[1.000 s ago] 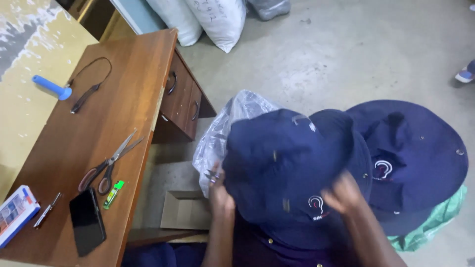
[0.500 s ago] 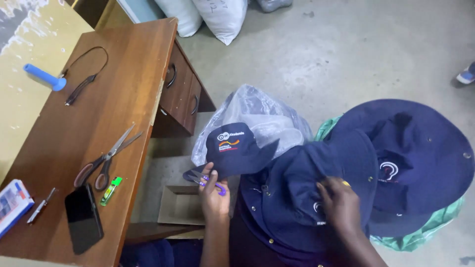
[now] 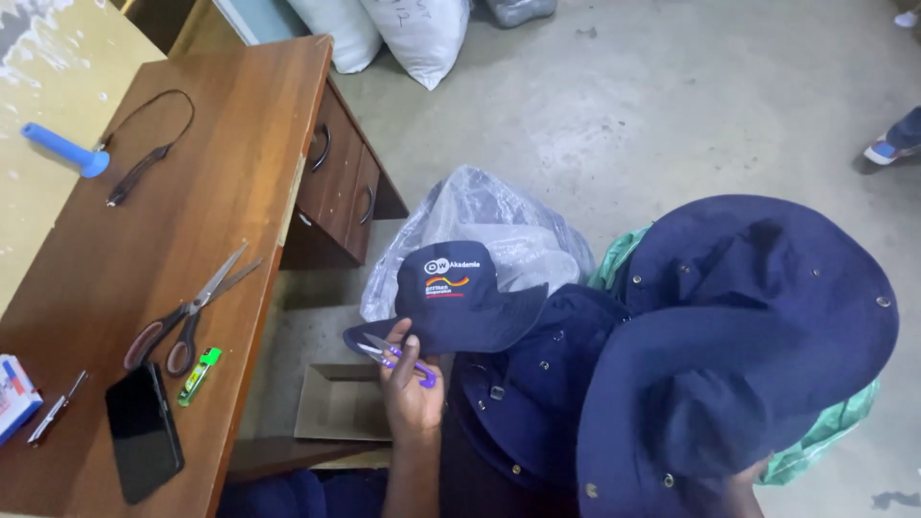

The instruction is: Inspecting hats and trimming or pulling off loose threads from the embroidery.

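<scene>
A: The hats (image 3: 739, 355) beside the desk (image 3: 192, 240)?
B: Matt navy cloth, with small shiny metal eyelets. The cap (image 3: 451, 297) is the same cloth, with a stitched-looking patch.

A: And the desk itself?
B: Smooth brown wood with a slight sheen; 2 dark metal drawer pulls.

A: On the desk?
B: Scissors (image 3: 187, 317) with bright metal blades, and a glossy black phone (image 3: 144, 432).

A: Right of the desk?
B: A crinkled clear plastic bag (image 3: 499, 221), shiny. Below it, a dull cardboard box (image 3: 336, 403). The floor (image 3: 652, 115) is rough grey concrete.

A: The snips (image 3: 398, 357)?
B: Purple plastic grip, metal tips.
</scene>
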